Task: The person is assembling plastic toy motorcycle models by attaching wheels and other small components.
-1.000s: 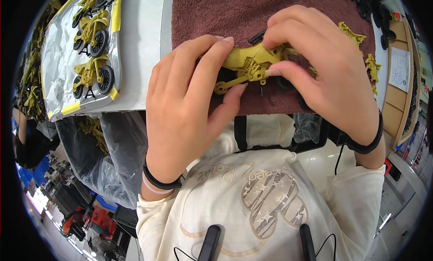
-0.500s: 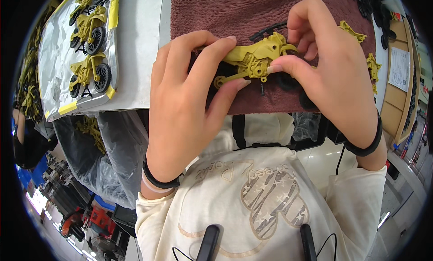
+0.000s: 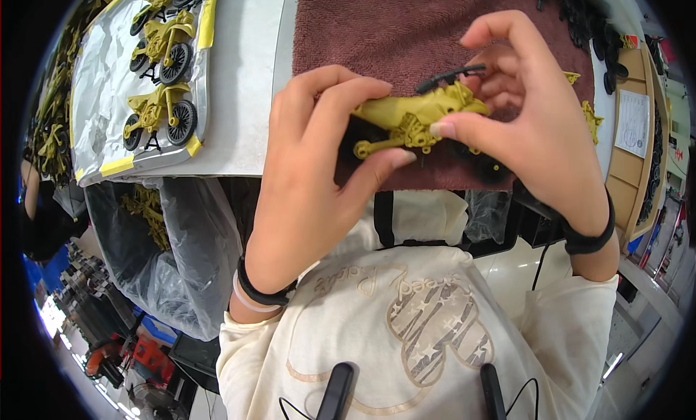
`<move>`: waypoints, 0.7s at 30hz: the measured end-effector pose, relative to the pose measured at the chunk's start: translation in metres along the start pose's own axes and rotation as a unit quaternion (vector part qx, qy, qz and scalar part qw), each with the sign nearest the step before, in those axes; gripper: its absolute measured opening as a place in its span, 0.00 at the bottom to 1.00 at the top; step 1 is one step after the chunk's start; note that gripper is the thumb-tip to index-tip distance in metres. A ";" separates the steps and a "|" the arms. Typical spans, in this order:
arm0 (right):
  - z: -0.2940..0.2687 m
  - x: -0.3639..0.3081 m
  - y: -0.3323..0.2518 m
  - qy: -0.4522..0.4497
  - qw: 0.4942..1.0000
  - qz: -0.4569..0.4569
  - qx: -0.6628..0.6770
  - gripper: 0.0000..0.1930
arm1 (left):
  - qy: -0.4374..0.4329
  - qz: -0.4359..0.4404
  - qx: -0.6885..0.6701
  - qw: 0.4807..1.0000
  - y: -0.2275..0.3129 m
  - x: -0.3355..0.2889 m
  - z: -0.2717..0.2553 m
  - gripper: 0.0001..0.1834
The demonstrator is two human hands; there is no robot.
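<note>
My left hand [image 3: 319, 159] is closed on the rear of a yellow toy motorcycle body [image 3: 413, 112], fingers above and thumb below. On its front end sits the thumb of my right hand [image 3: 536, 122], whose other fingers curl behind the front, partly hidden. A thin black handlebar-like part [image 3: 449, 77] runs along the body's upper front, close to my right fingertips; whether it is attached I cannot tell. Below lies a maroon towel [image 3: 362, 35], with dark round parts [image 3: 489, 168] partly hidden by my right hand.
On the left, a foil-covered tray [image 3: 101, 93] edged with yellow tape bears several yellow toy motorcycles [image 3: 156, 115] with black wheels. A plastic-lined bin [image 3: 181, 275] stands below the table. Yellow pieces [image 3: 591, 122] and black wheels [image 3: 612, 68] lie at the right, beside a cardboard box [image 3: 631, 166].
The view has shifted, so the tray and towel appear farther right. Both hands and the body have come slightly nearer to me. The black part is now closer to my right fingers.
</note>
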State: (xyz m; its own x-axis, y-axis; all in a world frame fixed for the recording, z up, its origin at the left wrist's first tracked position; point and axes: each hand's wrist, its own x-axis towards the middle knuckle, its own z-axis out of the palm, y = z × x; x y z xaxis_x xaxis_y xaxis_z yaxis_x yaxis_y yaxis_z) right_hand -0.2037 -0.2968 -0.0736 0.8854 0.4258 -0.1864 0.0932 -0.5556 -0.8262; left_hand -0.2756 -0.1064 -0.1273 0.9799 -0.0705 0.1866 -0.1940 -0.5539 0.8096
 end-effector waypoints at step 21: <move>-0.010 -0.047 -0.005 0.017 0.991 -0.127 0.034 0.28 | 0.052 0.014 -0.432 0.900 0.008 -0.022 0.008 0.20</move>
State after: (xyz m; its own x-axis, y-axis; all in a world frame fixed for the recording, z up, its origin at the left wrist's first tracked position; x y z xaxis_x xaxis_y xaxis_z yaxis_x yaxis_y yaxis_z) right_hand -0.2412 -0.3207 -0.0553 0.8524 0.5205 0.0498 0.2859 -0.3842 -0.8779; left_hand -0.2978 -0.1160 -0.1294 0.9734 0.0280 0.2275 -0.2252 0.3014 0.9265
